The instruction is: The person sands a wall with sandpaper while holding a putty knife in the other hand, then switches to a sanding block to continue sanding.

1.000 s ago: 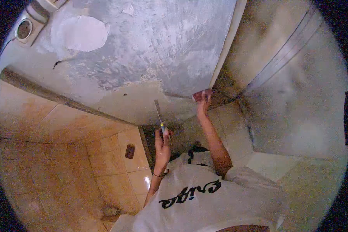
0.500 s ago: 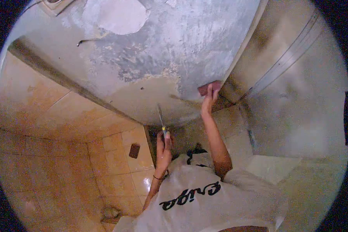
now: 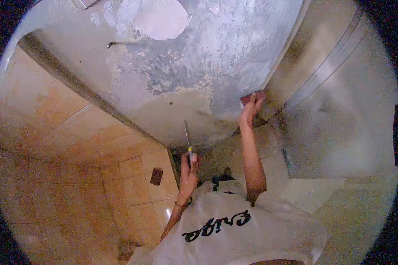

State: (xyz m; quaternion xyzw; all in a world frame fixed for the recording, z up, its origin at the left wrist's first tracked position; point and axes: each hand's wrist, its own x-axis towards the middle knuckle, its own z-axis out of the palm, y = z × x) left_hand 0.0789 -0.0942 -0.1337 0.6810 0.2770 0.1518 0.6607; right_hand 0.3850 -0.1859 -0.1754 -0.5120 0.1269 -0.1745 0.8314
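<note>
My right hand (image 3: 250, 112) presses a folded piece of reddish-brown sandpaper (image 3: 247, 98) against the patchy grey wall (image 3: 234, 57), close to its right edge. The fingers lie over the sandpaper and hide part of it. Lower and to the left, my left hand (image 3: 189, 174) is closed around the grey and yellow handle of a putty knife (image 3: 187, 134). Its thin blade shows almost edge-on and points up toward the wall. Bare plaster and a beige patch (image 3: 163, 115) lie behind the blade.
A dark reddish-brown rectangular piece (image 3: 156, 176) lies on the orange tiles (image 3: 132, 185) left of my left hand. A small hook-like piece (image 3: 109, 45) sticks out of the wall. A ledge (image 3: 75, 84) borders the wall on the left, and a grey panel (image 3: 340, 128) stands at the right.
My right hand and the sandpaper have shifted slightly right along the wall. The left hand keeps its hold on the putty knife, and the whole view has moved a little.
</note>
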